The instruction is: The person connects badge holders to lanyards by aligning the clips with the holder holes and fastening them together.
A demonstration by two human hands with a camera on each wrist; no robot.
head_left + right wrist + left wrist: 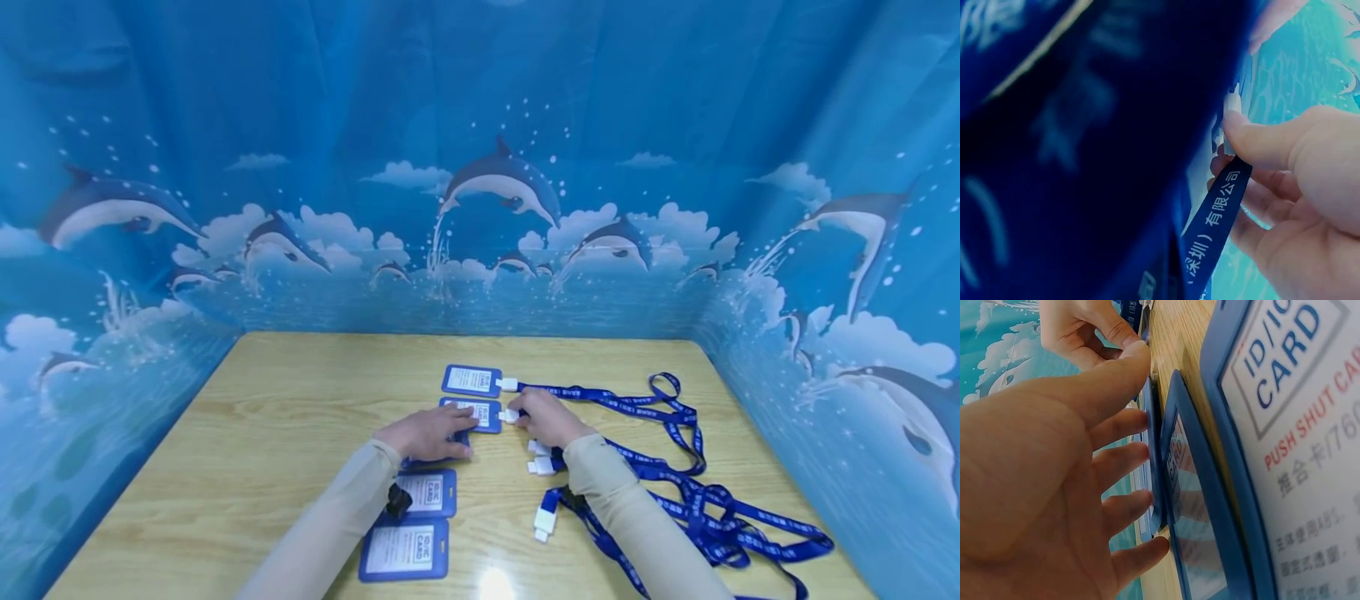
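near the middle of the head view we see the left hand (429, 433) lying over a blue card holder (491, 418), its fingers straight and spread apart, clamped on nothing. that holder sits below the centre of the frame, and at its right end we find a white clip (509, 416), pinched between the thumb and fingers of the right hand (551, 419). in the right wrist view we see the thumb pressed on the clip and a printed blue strap (1216, 219) hanging from it toward the bottom of the frame. whether the clip is fastened to the holder, we cannot tell.

just above, we have a top holder (469, 380) with a second clip (507, 384) at its right end. below, a third holder (462, 437) is mostly hidden by the left hand, and two lower holders (405, 550) lie toward the bottom of the frame, left of centre. blue lanyards (705, 525) lie tangled at lower right. we see it all on a wooden table (300, 400), before a blue dolphin curtain (337, 100).
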